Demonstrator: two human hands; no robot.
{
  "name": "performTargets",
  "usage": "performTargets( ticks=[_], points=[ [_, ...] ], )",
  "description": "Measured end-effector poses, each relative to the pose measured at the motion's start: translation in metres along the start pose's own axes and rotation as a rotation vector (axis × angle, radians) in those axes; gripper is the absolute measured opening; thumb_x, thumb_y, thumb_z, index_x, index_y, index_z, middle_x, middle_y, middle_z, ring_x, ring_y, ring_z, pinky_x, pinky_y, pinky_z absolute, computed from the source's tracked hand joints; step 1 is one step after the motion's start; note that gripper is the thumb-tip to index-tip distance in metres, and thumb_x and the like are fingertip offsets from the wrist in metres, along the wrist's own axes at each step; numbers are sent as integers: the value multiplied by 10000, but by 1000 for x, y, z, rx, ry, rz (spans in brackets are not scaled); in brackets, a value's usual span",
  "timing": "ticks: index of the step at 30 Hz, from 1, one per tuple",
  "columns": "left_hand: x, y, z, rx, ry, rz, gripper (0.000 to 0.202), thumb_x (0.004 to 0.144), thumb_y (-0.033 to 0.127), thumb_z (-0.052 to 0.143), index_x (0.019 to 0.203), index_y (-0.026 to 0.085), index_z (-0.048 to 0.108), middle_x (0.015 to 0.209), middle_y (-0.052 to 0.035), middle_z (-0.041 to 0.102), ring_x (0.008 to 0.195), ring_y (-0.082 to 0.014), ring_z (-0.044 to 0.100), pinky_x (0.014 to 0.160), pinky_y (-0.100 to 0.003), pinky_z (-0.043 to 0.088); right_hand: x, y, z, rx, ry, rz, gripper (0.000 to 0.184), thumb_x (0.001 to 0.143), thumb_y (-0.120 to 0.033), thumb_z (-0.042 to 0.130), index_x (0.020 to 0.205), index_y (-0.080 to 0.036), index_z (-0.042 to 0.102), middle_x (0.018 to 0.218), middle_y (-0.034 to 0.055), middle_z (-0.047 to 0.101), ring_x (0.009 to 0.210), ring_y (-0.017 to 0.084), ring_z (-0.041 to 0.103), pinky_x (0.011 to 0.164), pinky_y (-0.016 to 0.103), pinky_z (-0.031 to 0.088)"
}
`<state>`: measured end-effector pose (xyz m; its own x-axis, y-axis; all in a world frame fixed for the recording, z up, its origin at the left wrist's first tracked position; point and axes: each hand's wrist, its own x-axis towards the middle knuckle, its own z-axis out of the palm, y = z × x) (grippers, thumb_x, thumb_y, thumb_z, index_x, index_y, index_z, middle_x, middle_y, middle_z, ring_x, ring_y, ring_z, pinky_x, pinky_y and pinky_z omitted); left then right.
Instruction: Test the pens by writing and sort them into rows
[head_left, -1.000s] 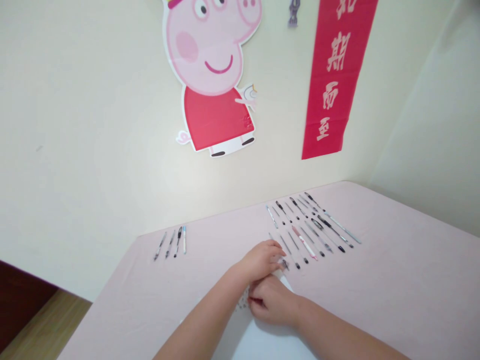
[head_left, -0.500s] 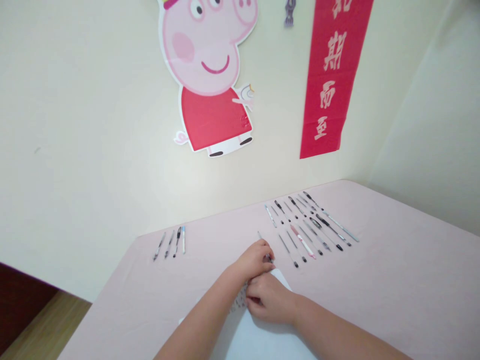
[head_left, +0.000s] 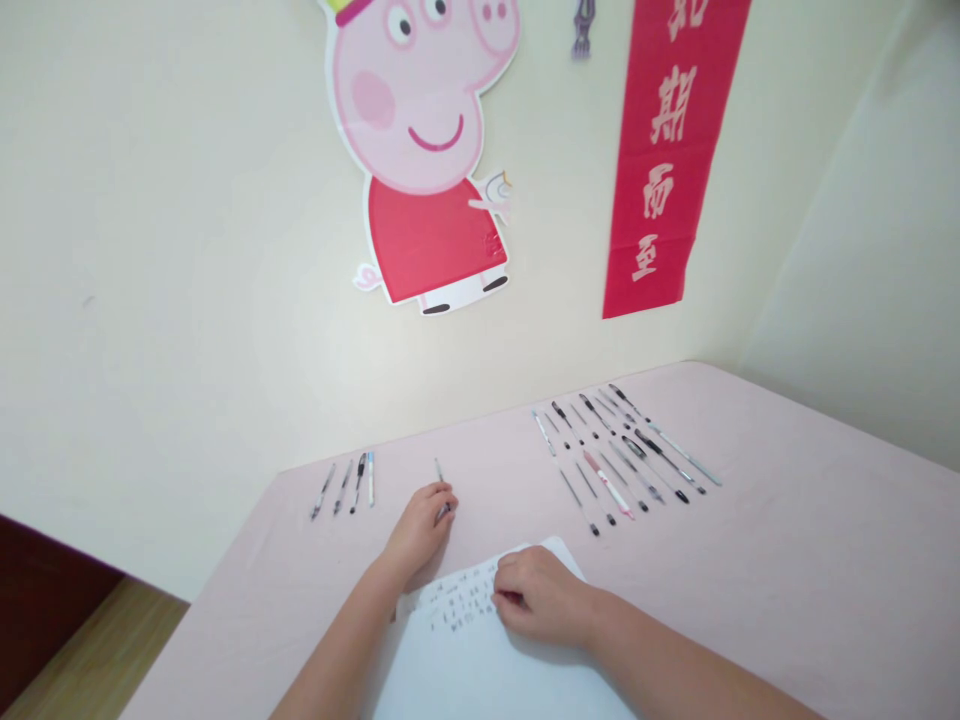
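Observation:
My left hand (head_left: 425, 522) is closed around a slim pen (head_left: 439, 468), whose upper end sticks out past the fingers toward the wall. It is at the table's middle, just beyond the far left edge of a white sheet of paper (head_left: 457, 670). On the paper's upper right part rests my right hand (head_left: 536, 595), fingers curled in; whatever they hold, if anything, is hidden. Rows of small dark handwriting (head_left: 465, 605) show on the sheet to the left of that hand.
Several pens, a black-capped pen (head_left: 360, 482) among them, lie side by side at the table's far left. Two rows of pens and refills, with a pink pen (head_left: 607, 483), lie at the right. The pink tablecloth (head_left: 787, 560) meets a wall with a pig cutout (head_left: 435, 240) and red banner (head_left: 660, 190).
My left hand has moved left with the pen, away from beside my right hand, uncovering the writing on the paper. My right hand has stayed in place.

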<state>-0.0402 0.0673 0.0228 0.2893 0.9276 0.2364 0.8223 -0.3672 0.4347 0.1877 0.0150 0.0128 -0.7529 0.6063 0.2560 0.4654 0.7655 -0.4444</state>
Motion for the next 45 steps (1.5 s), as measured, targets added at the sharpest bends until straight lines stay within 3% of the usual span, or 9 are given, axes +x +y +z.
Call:
performTargets(
  ticks=[5, 9, 16, 25, 30, 35, 40, 43, 45],
  points=[
    [-9, -41, -13, 119, 36, -98, 324, 822, 185, 425, 1075, 172, 627, 1225, -101, 568, 1142, -218, 516, 1021, -387, 372, -1, 1, 0, 15, 1, -16, 169, 763, -166, 475, 628, -173, 576, 627, 5, 589, 582, 116, 479, 577, 231, 315],
    [-13, -60, -23, 217, 31, -174, 380, 808, 147, 402, 1125, 191, 606, 1267, -77, 557, 1191, -209, 491, 1044, -395, 345, -1, 0, 1, 13, 1, -12, 170, 765, -166, 476, 627, -173, 575, 629, 4, 586, 581, 115, 476, 574, 233, 314],
    [-16, -72, -34, 333, 2, -274, 382, 848, 162, 368, 1154, 233, 586, 1304, -72, 538, 1225, -234, 462, 1065, -555, 204, -1, 2, 4, 8, 9, -21, 173, 767, -166, 472, 621, -171, 564, 617, -1, 577, 579, 110, 466, 570, 233, 303],
    [-6, -94, -36, 207, 49, -220, 370, 806, 187, 387, 1079, 174, 637, 1271, -67, 563, 1193, -200, 497, 1052, -375, 343, 0, 0, 0, 18, -9, -1, 174, 764, -164, 478, 613, -171, 565, 613, 1, 574, 580, 113, 469, 576, 234, 309],
    [-2, -97, -40, 203, 39, -222, 385, 796, 196, 373, 1074, 158, 638, 1276, -71, 558, 1197, -196, 495, 1061, -349, 336, -1, 0, 0, 18, 1, -11, 173, 762, -165, 477, 609, -174, 557, 608, -5, 570, 586, 112, 470, 580, 230, 315],
    [-2, -101, -43, 216, 23, -226, 393, 780, 191, 383, 1087, 192, 628, 1267, -41, 570, 1203, -208, 486, 1057, -388, 341, -1, 1, 0, 30, -10, -5, 182, 768, -167, 471, 609, -172, 560, 614, 1, 574, 580, 113, 467, 579, 230, 317],
    [5, -86, -44, 285, 59, -155, 367, 775, 168, 432, 1087, 197, 625, 1270, -65, 564, 1203, -242, 473, 1062, -450, 321, 0, 0, 0, 29, -4, -8, 179, 758, -154, 477, 599, -172, 557, 612, 0, 573, 581, 112, 470, 576, 229, 312],
    [16, -50, -36, 249, 60, -49, 383, 756, 99, 449, 1092, 168, 619, 1271, -121, 548, 1189, -271, 477, 1037, -493, 331, 0, 0, 1, 7, 5, -13, 179, 765, -161, 480, 606, -170, 563, 612, 1, 577, 577, 111, 472, 572, 233, 308],
    [25, -16, -25, 212, 49, 17, 403, 762, 93, 469, 1123, 219, 597, 1284, -84, 538, 1195, -233, 468, 1031, -449, 352, 0, 1, 2, -4, 12, -16, 180, 774, -172, 479, 623, -167, 576, 617, 6, 584, 572, 112, 473, 570, 236, 306]
  ],
)
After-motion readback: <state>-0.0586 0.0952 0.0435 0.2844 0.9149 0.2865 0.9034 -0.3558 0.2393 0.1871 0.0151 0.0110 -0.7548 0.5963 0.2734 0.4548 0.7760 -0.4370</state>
